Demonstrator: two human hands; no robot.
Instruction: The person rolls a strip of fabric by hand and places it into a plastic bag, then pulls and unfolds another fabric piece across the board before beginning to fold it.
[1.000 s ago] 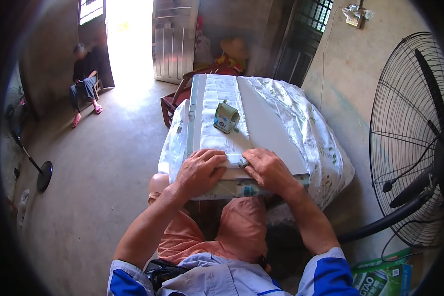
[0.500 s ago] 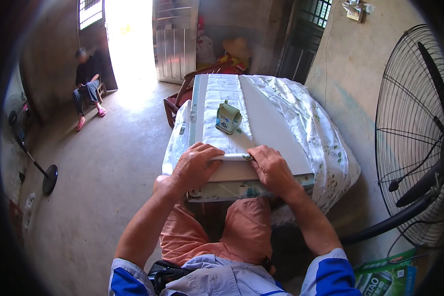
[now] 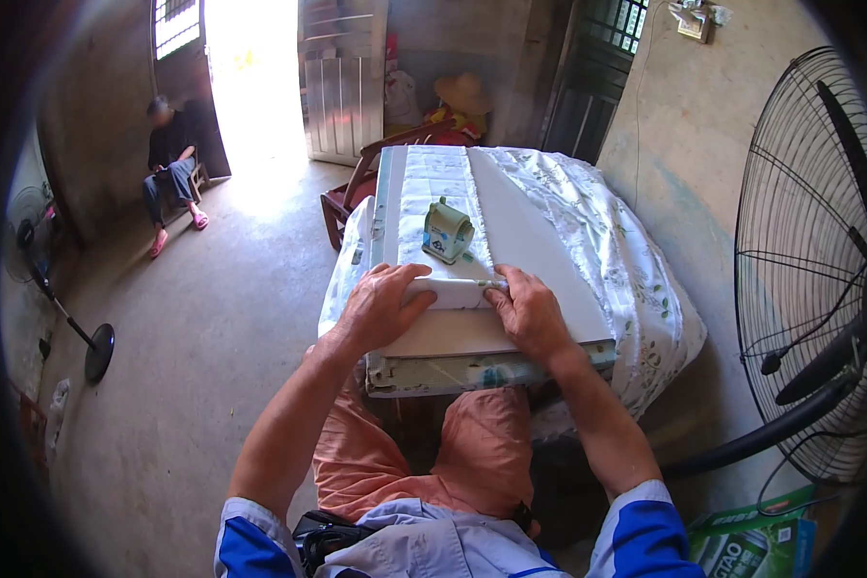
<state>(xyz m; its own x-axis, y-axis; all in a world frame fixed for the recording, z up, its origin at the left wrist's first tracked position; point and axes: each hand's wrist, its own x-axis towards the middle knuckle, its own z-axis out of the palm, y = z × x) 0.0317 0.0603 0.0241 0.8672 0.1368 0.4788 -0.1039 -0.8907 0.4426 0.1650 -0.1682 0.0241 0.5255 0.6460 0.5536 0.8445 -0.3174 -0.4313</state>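
Observation:
A long strip of white fabric [image 3: 440,183] runs down the board [image 3: 525,226] on the table. Its near end is folded into a flat band [image 3: 455,293]. My left hand [image 3: 385,306] grips the left end of this band, thumb in front and fingers behind. At the band's right end, my right hand [image 3: 530,310] holds it the same way. Just beyond the band, a small green holder with a printed side [image 3: 446,234] rests on the strip. White cloth with a leaf print [image 3: 602,217] lies bunched along the board's right side.
A large black fan [image 3: 814,260] stands at the right, a smaller fan [image 3: 96,349] at the far left. Someone sits on a chair [image 3: 171,159] near the bright doorway. A wooden chair [image 3: 335,207] is behind the table. A green package [image 3: 751,544] lies at lower right.
Both hands have moved away from me along the strip with the folded end. The band now shows a wider flat face, and more bare board shows at the near edge.

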